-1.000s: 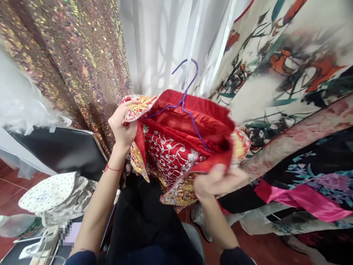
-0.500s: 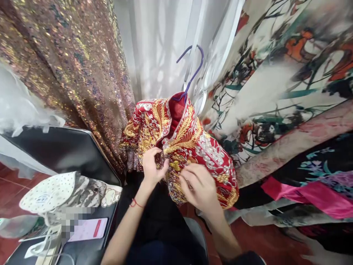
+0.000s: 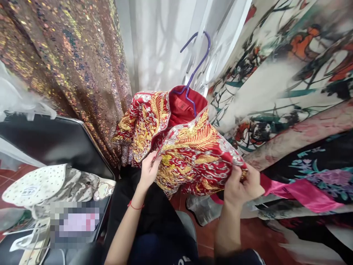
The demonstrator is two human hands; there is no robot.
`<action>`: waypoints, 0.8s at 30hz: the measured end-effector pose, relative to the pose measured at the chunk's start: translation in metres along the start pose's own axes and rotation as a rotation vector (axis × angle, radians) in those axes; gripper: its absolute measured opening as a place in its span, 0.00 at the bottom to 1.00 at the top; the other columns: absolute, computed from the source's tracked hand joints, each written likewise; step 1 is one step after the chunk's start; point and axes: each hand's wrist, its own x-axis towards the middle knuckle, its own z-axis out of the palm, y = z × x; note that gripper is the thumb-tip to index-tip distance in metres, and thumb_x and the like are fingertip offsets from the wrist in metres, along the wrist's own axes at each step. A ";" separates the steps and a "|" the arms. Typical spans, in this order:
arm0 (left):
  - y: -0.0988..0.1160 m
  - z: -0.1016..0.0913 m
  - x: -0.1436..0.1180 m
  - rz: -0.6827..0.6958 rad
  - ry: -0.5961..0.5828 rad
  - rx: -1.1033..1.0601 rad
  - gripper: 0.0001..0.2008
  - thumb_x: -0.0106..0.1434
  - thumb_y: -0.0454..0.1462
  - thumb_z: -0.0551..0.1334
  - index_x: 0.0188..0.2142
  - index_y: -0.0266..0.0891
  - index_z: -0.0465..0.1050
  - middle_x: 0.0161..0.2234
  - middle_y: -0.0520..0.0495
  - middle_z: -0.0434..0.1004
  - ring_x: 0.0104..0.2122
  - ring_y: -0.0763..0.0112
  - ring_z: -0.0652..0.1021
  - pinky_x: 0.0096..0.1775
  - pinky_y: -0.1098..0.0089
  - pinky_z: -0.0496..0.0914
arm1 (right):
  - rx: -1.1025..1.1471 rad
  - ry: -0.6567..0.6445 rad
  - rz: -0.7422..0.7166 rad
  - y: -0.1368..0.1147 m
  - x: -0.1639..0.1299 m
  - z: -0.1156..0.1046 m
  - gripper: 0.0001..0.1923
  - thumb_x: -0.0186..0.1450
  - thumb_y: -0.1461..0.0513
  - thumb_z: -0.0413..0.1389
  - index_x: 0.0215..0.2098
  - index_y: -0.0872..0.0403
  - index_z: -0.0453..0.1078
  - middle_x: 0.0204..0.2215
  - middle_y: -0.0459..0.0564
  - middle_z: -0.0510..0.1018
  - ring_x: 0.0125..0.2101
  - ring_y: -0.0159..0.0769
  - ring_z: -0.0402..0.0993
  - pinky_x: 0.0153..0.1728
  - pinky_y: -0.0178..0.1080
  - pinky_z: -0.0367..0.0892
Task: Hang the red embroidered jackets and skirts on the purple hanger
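A red jacket with gold and silver embroidery hangs in front of me, its collar parted so the red lining and a small label show. The purple hanger runs up out of the neck opening. My left hand pinches the jacket's front edge below the collar. With my right hand I grip the sleeve on the right side, fingers closed round its cloth, and the sleeve is drawn out to the right. The jacket's far sleeve hangs free on the left.
A black chair at left carries a spotted hat and a blurred-out phone. Sequinned fabric hangs behind it, white curtain in the middle. Floral cloth and a pink ribbon hang at right.
My right hand has moved right from the jacket's front and taken hold of the sleeve, pulling it outward. The collar has opened wider. My left hand stays at the front edge.
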 end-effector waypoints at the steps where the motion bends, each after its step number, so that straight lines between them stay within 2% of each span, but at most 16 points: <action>1: 0.002 -0.001 0.004 0.008 0.011 0.021 0.17 0.68 0.52 0.58 0.35 0.43 0.75 0.31 0.48 0.77 0.30 0.66 0.76 0.37 0.66 0.72 | 0.014 0.032 0.018 0.001 0.002 0.001 0.23 0.68 0.45 0.54 0.34 0.56 0.75 0.26 0.53 0.78 0.22 0.36 0.72 0.26 0.37 0.61; 3: -0.005 0.004 0.014 -0.004 -0.021 0.082 0.18 0.69 0.51 0.57 0.32 0.42 0.73 0.30 0.48 0.75 0.31 0.67 0.75 0.37 0.67 0.71 | 0.079 0.000 0.035 0.003 0.003 0.007 0.24 0.67 0.43 0.54 0.31 0.55 0.73 0.23 0.51 0.76 0.20 0.34 0.69 0.25 0.36 0.60; 5: -0.023 0.017 0.022 -0.034 -0.091 0.160 0.20 0.70 0.52 0.55 0.29 0.41 0.70 0.30 0.47 0.75 0.32 0.67 0.75 0.39 0.67 0.70 | 0.140 -0.123 0.043 0.007 0.000 0.017 0.26 0.67 0.42 0.52 0.28 0.54 0.70 0.19 0.48 0.73 0.18 0.33 0.67 0.23 0.35 0.58; 9: -0.054 0.040 0.025 -0.091 -0.118 0.232 0.22 0.71 0.51 0.52 0.31 0.39 0.71 0.30 0.46 0.77 0.31 0.67 0.75 0.37 0.68 0.69 | 0.173 -0.334 0.096 0.019 -0.011 0.035 0.25 0.68 0.41 0.49 0.29 0.52 0.67 0.18 0.45 0.70 0.18 0.33 0.65 0.23 0.35 0.57; 11: -0.052 0.040 0.018 -0.100 -0.105 0.250 0.21 0.72 0.50 0.52 0.32 0.38 0.72 0.30 0.46 0.77 0.31 0.67 0.76 0.37 0.68 0.69 | 0.140 -0.385 0.120 0.021 -0.009 0.035 0.23 0.69 0.43 0.48 0.29 0.52 0.67 0.18 0.45 0.69 0.19 0.35 0.65 0.24 0.36 0.58; 13: -0.041 0.030 0.009 -0.050 -0.065 0.289 0.18 0.71 0.49 0.55 0.37 0.38 0.74 0.34 0.44 0.79 0.33 0.66 0.77 0.40 0.66 0.70 | 0.102 -0.386 0.113 0.014 -0.001 0.029 0.18 0.68 0.47 0.51 0.35 0.53 0.69 0.24 0.49 0.74 0.24 0.38 0.70 0.29 0.38 0.62; 14: -0.033 0.023 0.006 0.013 -0.036 0.304 0.16 0.71 0.48 0.56 0.40 0.39 0.75 0.36 0.44 0.81 0.35 0.65 0.79 0.42 0.66 0.70 | 0.085 -0.360 0.083 0.007 0.004 0.025 0.17 0.67 0.50 0.52 0.41 0.55 0.70 0.29 0.53 0.76 0.29 0.41 0.73 0.33 0.40 0.65; 16: -0.016 0.007 0.009 0.201 0.072 0.315 0.14 0.72 0.45 0.55 0.46 0.40 0.75 0.40 0.44 0.82 0.40 0.65 0.80 0.47 0.64 0.71 | 0.064 -0.273 -0.032 -0.012 0.015 0.019 0.23 0.65 0.53 0.55 0.53 0.58 0.67 0.43 0.62 0.76 0.43 0.50 0.74 0.45 0.49 0.67; 18: 0.000 -0.008 0.028 0.394 0.248 0.307 0.14 0.74 0.41 0.51 0.49 0.41 0.74 0.40 0.45 0.82 0.43 0.66 0.80 0.49 0.63 0.71 | 0.071 -0.222 -0.174 -0.034 0.023 0.020 0.30 0.64 0.53 0.57 0.60 0.59 0.62 0.51 0.66 0.73 0.53 0.57 0.69 0.53 0.56 0.62; 20: 0.015 -0.023 0.065 0.517 0.443 0.333 0.14 0.74 0.41 0.51 0.50 0.40 0.72 0.44 0.42 0.80 0.47 0.65 0.79 0.51 0.61 0.70 | 0.057 -0.236 -0.269 -0.051 0.026 0.030 0.32 0.65 0.50 0.57 0.63 0.57 0.61 0.53 0.65 0.72 0.54 0.57 0.67 0.54 0.57 0.60; 21: 0.022 -0.030 0.089 0.555 0.479 0.366 0.16 0.73 0.43 0.53 0.54 0.39 0.70 0.50 0.39 0.77 0.53 0.62 0.76 0.55 0.59 0.68 | 0.037 -0.245 -0.300 -0.055 0.027 0.038 0.32 0.66 0.48 0.57 0.63 0.56 0.62 0.53 0.64 0.73 0.53 0.56 0.68 0.53 0.55 0.61; 23: 0.036 -0.045 0.139 0.597 0.410 0.494 0.24 0.70 0.49 0.57 0.60 0.40 0.66 0.60 0.37 0.70 0.62 0.57 0.69 0.63 0.55 0.61 | -0.023 -0.241 -0.349 -0.054 0.027 0.056 0.30 0.68 0.47 0.55 0.62 0.55 0.64 0.51 0.62 0.75 0.49 0.52 0.70 0.49 0.51 0.62; 24: 0.043 -0.052 0.162 0.592 0.313 0.570 0.26 0.68 0.51 0.59 0.59 0.41 0.67 0.61 0.37 0.70 0.63 0.56 0.68 0.63 0.54 0.59 | -0.041 -0.228 -0.376 -0.050 0.028 0.065 0.28 0.69 0.47 0.54 0.61 0.54 0.66 0.48 0.61 0.77 0.46 0.50 0.71 0.47 0.49 0.62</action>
